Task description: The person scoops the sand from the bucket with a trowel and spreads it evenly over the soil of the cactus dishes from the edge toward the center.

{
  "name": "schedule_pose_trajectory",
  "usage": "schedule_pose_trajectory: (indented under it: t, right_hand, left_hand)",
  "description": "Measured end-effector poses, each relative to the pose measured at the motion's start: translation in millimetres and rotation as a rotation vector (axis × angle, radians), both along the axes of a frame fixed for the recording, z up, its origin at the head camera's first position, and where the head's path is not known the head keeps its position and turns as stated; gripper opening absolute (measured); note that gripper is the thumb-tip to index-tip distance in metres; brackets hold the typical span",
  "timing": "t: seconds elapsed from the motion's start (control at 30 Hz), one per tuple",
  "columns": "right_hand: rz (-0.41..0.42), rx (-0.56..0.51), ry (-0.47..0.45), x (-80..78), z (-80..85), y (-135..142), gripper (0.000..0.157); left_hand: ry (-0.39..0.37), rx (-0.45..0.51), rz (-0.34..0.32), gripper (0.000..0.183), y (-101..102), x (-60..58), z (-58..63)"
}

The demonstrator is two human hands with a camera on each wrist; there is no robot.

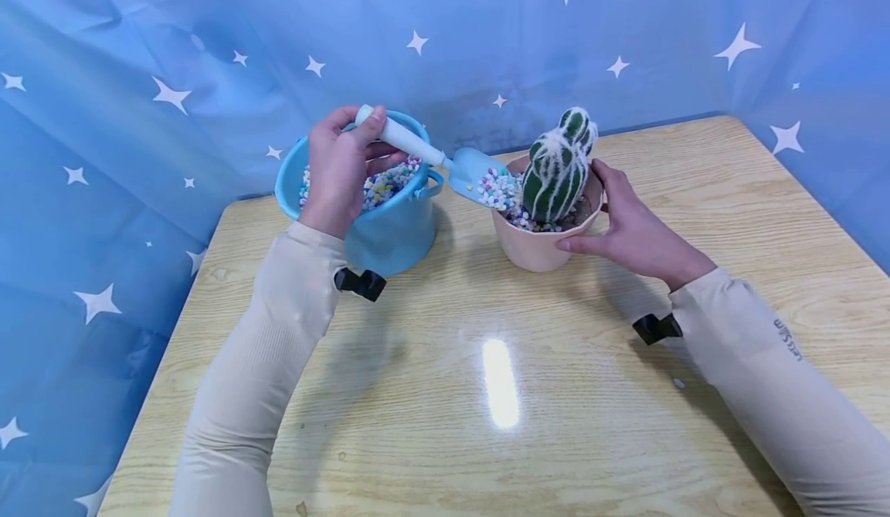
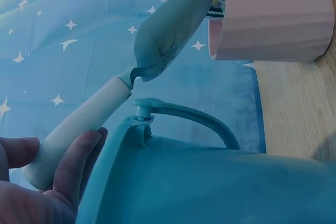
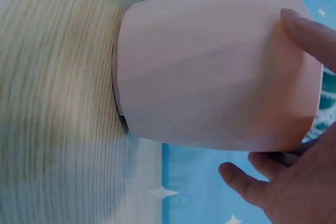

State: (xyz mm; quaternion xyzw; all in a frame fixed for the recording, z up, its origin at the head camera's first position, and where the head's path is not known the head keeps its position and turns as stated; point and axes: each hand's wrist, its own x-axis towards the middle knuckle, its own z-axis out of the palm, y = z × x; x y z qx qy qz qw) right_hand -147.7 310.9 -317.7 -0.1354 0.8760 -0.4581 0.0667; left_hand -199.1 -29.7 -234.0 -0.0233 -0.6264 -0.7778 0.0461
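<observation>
My left hand (image 1: 341, 163) grips the pale handle of a light blue toy shovel (image 1: 410, 142) over the bucket. The shovel's blade tilts down at the rim of a pink flowerpot (image 1: 535, 253), with small multicoloured pebbles (image 1: 499, 189) at its tip and in the pot. A green cactus (image 1: 555, 173) with white fuzz stands in the pot, leaning slightly right. My right hand (image 1: 636, 227) holds the pot's right side, its thumb (image 3: 307, 35) on the near wall and its other fingers around the far side. In the left wrist view, the blade's underside overlaps the cactus.
A blue bucket (image 1: 396, 239) holding more multicoloured pebbles stands left of the pot, its handle folded down on the right side. Both stand toward the back of the wooden table (image 1: 431, 424). Behind hangs a blue cloth (image 1: 473, 53) with white stars.
</observation>
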Motion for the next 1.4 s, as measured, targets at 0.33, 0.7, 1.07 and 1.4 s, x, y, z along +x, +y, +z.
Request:
schedule_pose_trajectory:
  t: [0.33, 0.7, 1.07, 1.4]
  right_hand:
    - [-0.007, 0.026, -0.005, -1.0, -0.9, 0, 0.123]
    - [-0.013, 0.043, -0.003, -1.1, 0.9, -2, 0.124]
    - [-0.016, 0.077, 0.000, -2.1, -0.5, -4, 0.126]
    - [-0.017, 0.044, 0.029, -2.7, -2.2, -2, 0.123]
  left_hand:
    - [0.007, -0.029, -0.017, 0.023, 4, 3.0, 3.3]
    - [0.046, -0.038, -0.031, 0.021, 9, 4.5, 9.4]
    - [0.090, -0.071, -0.069, 0.023, 16, 9.0, 16.5]
    - [0.169, -0.102, -0.129, 0.022, 20, 11.1, 19.7]
